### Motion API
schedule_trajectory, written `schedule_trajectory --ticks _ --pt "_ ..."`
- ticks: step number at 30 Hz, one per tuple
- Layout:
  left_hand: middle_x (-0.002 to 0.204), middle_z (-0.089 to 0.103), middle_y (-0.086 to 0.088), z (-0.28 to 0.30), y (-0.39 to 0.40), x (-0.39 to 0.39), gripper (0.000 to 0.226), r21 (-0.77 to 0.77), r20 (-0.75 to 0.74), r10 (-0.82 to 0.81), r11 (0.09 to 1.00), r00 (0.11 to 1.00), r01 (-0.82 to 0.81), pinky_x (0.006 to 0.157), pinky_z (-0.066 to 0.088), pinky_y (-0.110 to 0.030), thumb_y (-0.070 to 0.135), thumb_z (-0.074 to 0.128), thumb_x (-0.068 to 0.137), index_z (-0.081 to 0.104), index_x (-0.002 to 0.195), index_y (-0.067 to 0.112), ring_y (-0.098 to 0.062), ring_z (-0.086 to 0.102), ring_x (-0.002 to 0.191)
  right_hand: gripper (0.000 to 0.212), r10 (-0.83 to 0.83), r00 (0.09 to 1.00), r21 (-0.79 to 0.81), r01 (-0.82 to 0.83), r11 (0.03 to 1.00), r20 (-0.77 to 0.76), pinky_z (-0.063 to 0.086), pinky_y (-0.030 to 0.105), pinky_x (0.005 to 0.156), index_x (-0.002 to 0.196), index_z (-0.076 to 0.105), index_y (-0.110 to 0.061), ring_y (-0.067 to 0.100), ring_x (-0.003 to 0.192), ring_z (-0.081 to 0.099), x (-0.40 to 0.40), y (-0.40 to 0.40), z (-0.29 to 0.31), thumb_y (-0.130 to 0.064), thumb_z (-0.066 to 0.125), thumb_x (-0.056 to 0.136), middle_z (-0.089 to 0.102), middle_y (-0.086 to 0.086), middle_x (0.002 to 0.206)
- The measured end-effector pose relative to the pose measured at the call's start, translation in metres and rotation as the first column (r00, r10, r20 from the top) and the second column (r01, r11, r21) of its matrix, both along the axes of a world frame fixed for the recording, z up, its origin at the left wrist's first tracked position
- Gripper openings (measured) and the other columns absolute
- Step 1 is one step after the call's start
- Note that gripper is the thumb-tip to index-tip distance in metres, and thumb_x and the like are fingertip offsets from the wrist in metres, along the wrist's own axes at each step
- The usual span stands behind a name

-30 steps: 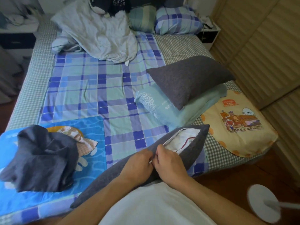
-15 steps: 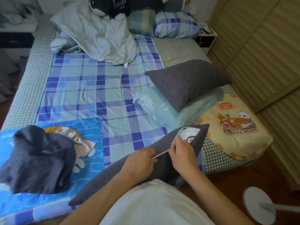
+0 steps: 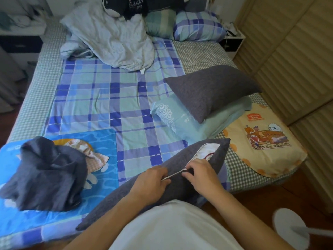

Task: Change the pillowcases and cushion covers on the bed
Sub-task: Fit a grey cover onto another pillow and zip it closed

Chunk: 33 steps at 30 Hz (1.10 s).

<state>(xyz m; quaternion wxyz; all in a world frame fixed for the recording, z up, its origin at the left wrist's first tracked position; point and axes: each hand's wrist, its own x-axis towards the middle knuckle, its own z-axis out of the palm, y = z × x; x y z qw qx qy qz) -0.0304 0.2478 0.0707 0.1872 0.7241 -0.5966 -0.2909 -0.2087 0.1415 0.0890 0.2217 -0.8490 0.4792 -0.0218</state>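
Grey fabric covers the near cushion (image 3: 144, 186), which lies slantwise over the foot edge of the bed (image 3: 32, 98), against the person's white shirt. Its zip (image 3: 173, 175) is partly done up; past the zip, toward the cushion's far corner, the cover gapes and a white inner (image 3: 207, 150) is seen. The seam is held down by the left hand (image 3: 151, 181), fingers curled onto the cloth just beside the closed stretch of zip. The zip's end is pinched by the right hand (image 3: 201, 175), thumb and forefinger closed on it; the pull itself is too small to make out.

Beyond the cushion, a second grey cushion (image 3: 210, 89) rests on a pale teal pillow (image 3: 180, 121). Right of the cushion, a yellow cartoon cover (image 3: 261, 141) is spread flat on the bed's checked sheet. Left of the cushion, a crumpled dark cover (image 3: 45, 174) is heaped on a blue printed cover (image 3: 106, 145). At the head of the bed, well apart from the cushion, a rumpled pale quilt (image 3: 111, 42) and a plaid pillow (image 3: 198, 26) are seen.
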Motion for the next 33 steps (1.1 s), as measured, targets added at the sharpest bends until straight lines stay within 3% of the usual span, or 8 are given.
schedule_trajectory --ticks 8,13,15,17,22,27,30,33 --pt "0.085 0.054 0.012 -0.001 0.003 -0.006 0.022 0.002 0.018 -0.015 1.000 1.000 0.015 0.071 0.040 -0.025 0.043 0.058 0.095 0.045 0.081 0.032 -0.011 0.054 0.080 0.009 0.080 0.997 -0.309 -0.078 0.948 -0.007 0.051 0.030 0.066 0.081 0.070 -0.016 0.015 0.078 0.056 -0.004 0.014 -0.005 -0.019 0.070 0.089 0.060 -0.004 0.083" --pt "0.087 0.055 0.011 -0.001 0.006 -0.007 0.021 -0.004 0.004 -0.011 1.000 1.000 0.011 0.073 0.043 -0.026 0.042 0.059 0.095 0.046 0.081 0.032 -0.012 0.054 0.081 0.010 0.139 0.988 -0.312 -0.153 0.938 -0.065 0.048 0.033 0.067 0.079 0.062 -0.017 0.016 0.077 0.052 -0.005 0.021 0.001 -0.020 0.062 0.089 0.058 -0.003 0.080" --pt "0.090 0.059 0.008 -0.001 0.007 -0.007 0.021 0.006 -0.003 -0.018 1.000 1.000 0.018 0.076 0.048 -0.032 0.043 0.059 0.094 0.049 0.082 0.029 -0.015 0.058 0.085 0.018 -0.006 1.000 -0.184 0.006 0.983 0.002 0.044 0.033 0.068 0.072 0.056 -0.018 0.016 0.075 0.051 -0.009 0.017 0.001 -0.017 0.062 0.089 0.057 -0.004 0.076" --pt "0.091 0.061 0.007 -0.001 0.005 -0.007 0.022 0.008 -0.001 -0.028 1.000 1.000 0.028 0.077 0.050 -0.035 0.044 0.059 0.093 0.050 0.082 0.027 -0.016 0.058 0.086 0.026 -0.198 0.974 0.062 0.192 0.979 0.107 0.039 0.030 0.066 0.068 0.051 -0.020 0.014 0.072 0.052 -0.011 0.012 0.002 -0.014 0.062 0.091 0.057 -0.005 0.075" --pt "0.089 0.060 0.008 0.001 0.003 -0.007 0.023 0.005 0.014 -0.055 0.998 0.998 0.055 0.077 0.050 -0.036 0.045 0.059 0.093 0.047 0.080 0.030 -0.016 0.058 0.085 0.021 -0.348 0.926 0.289 0.296 0.911 0.148 0.040 0.016 0.061 0.075 0.061 -0.018 0.009 0.074 0.059 -0.013 0.011 0.010 -0.018 0.064 0.095 0.065 -0.005 0.077" --pt "0.089 0.059 0.009 0.003 0.004 -0.006 0.022 0.004 0.013 -0.070 0.998 0.997 0.070 0.074 0.047 -0.032 0.044 0.059 0.094 0.046 0.080 0.031 -0.014 0.056 0.083 0.018 -0.427 0.894 0.443 0.332 0.833 0.135 0.053 0.035 0.069 0.080 0.059 -0.016 0.007 0.064 0.065 -0.010 0.008 0.011 -0.017 0.061 0.098 0.070 0.001 0.064" --pt "0.084 0.053 0.014 0.004 0.006 -0.006 0.022 0.002 0.013 -0.088 0.996 0.996 0.088 0.070 0.038 -0.024 0.043 0.058 0.095 0.046 0.079 0.032 -0.008 0.051 0.078 0.015 -0.219 0.976 0.219 0.218 0.951 -0.023 0.055 0.039 0.069 0.086 0.052 -0.016 0.018 0.073 0.067 0.003 0.014 0.017 -0.023 0.054 0.100 0.067 0.002 0.076" --pt "0.085 0.055 0.015 0.007 0.007 -0.005 0.019 0.002 0.035 -0.117 0.993 0.993 0.117 0.070 0.039 -0.024 0.042 0.055 0.096 0.049 0.081 0.032 -0.008 0.053 0.080 0.013 -0.108 0.969 -0.074 0.093 0.993 -0.224 0.051 0.039 0.070 0.092 0.044 -0.017 0.029 0.087 0.067 0.016 0.022 0.024 -0.027 0.048 0.101 0.066 0.005 0.090"
